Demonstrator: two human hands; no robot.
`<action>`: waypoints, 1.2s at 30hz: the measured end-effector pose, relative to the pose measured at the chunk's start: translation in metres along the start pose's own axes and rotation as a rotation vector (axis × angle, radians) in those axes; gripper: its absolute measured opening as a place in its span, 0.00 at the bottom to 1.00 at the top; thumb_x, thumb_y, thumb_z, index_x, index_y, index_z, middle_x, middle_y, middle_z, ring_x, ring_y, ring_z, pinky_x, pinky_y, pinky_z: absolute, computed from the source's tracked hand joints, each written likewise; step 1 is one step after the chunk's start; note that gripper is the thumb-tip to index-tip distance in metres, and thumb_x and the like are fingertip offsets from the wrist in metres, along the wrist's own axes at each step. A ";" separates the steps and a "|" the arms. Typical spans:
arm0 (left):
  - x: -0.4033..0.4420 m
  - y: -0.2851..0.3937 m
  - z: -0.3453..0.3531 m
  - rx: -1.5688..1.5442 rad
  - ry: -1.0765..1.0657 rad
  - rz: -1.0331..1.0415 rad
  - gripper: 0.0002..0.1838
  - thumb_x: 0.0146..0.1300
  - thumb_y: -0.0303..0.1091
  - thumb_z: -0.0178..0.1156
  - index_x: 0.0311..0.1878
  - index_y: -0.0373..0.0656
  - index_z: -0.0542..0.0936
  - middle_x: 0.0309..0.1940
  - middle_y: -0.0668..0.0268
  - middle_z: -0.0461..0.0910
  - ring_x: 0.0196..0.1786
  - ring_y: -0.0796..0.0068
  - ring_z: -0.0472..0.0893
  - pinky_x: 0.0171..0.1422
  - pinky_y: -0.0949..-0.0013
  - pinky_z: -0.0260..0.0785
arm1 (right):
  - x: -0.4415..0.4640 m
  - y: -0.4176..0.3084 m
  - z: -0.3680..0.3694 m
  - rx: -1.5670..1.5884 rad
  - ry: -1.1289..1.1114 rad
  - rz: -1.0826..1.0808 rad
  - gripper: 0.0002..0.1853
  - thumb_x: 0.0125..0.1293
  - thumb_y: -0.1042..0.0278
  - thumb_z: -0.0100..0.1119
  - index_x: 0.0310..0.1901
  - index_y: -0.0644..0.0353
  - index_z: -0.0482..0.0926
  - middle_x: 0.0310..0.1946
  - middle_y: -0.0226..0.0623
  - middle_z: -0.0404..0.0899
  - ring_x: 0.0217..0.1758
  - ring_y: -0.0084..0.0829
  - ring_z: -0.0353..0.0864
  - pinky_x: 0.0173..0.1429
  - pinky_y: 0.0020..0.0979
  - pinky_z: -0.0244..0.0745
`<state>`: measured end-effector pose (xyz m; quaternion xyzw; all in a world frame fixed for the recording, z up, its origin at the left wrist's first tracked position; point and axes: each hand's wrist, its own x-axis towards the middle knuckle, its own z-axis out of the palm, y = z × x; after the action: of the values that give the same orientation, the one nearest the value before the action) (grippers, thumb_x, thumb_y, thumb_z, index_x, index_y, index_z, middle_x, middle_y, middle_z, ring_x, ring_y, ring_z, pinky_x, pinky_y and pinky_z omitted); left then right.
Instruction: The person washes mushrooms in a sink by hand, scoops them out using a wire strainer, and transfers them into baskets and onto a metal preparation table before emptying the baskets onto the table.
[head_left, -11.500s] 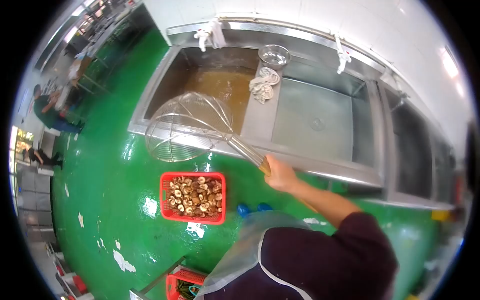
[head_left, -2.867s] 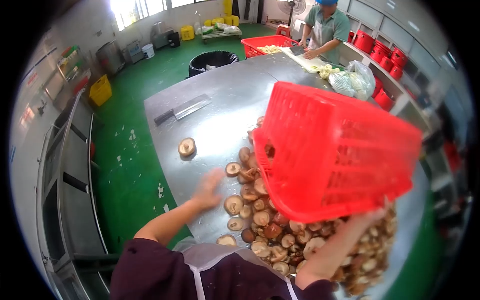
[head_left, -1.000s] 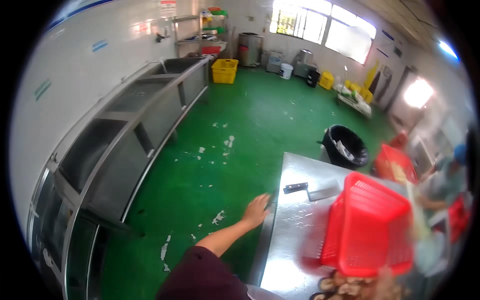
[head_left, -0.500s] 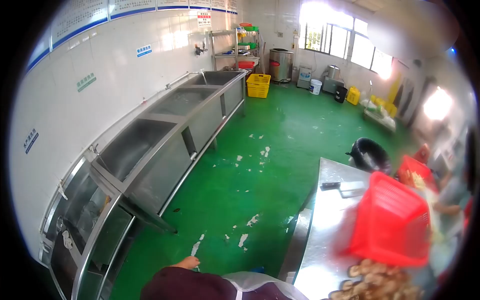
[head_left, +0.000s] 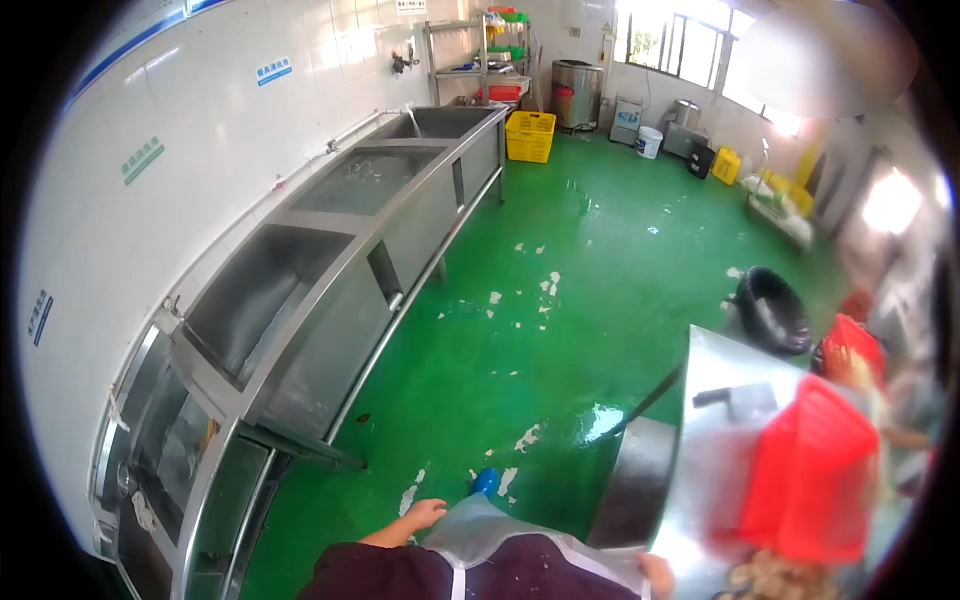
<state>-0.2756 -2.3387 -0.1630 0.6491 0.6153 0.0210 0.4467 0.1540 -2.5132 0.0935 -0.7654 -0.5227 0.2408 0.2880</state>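
My left hand (head_left: 427, 513) hangs in front of the apron (head_left: 480, 530), above the green floor, with its fingers loosely bent and apart from any object I can see. Low at the right, my right hand (head_left: 657, 576) is beside the edge of the steel table (head_left: 705, 440); its fingers are blurred and partly cut off. A red plastic basket (head_left: 815, 475) stands on that table, tilted in view. Sliced mushrooms (head_left: 775, 578) lie in front of the basket. Behind it rests a cleaver (head_left: 750, 400) with a dark handle.
A row of steel sinks (head_left: 320, 330) runs along the left wall. A black tub (head_left: 772, 310) stands past the table's far end. Yellow crates (head_left: 530, 137) sit by the shelf. Wet patches shine on the green floor (head_left: 560, 300). Another person's arm (head_left: 905, 438) shows at right.
The view has moved forward and turned; the table and basket now sit further right. My left hand has swung toward the apron, and my right hand and a blue boot have come into view.
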 end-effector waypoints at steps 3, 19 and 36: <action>0.046 -0.047 -0.053 -0.315 0.060 -0.348 0.19 0.58 0.41 0.50 0.50 0.43 0.75 0.36 0.54 0.79 0.36 0.66 0.80 0.39 0.64 0.72 | 0.116 0.003 0.056 -0.253 0.052 -0.448 0.14 0.50 0.76 0.54 0.41 0.59 0.76 0.26 0.35 0.76 0.29 0.30 0.77 0.32 0.28 0.71; 0.434 0.199 -0.247 -0.015 -0.086 -0.160 0.22 0.56 0.56 0.49 0.26 0.46 0.79 0.20 0.65 0.78 0.24 0.67 0.77 0.32 0.63 0.68 | 0.543 -0.155 0.070 -0.244 0.187 -0.299 0.08 0.51 0.70 0.60 0.21 0.60 0.72 0.17 0.37 0.72 0.20 0.37 0.73 0.24 0.32 0.67; 0.757 0.258 -0.466 -0.586 0.502 -0.385 0.07 0.56 0.35 0.53 0.30 0.42 0.77 0.24 0.66 0.79 0.24 0.80 0.78 0.24 0.73 0.69 | 1.180 -0.273 0.084 -0.236 0.067 -0.661 0.02 0.53 0.73 0.55 0.30 0.58 0.73 0.25 0.36 0.76 0.27 0.37 0.76 0.29 0.35 0.70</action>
<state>-0.1597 -1.4210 -0.1231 0.3431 0.7828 0.2685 0.4442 0.3158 -1.3114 0.1422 -0.5904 -0.7565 0.0471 0.2771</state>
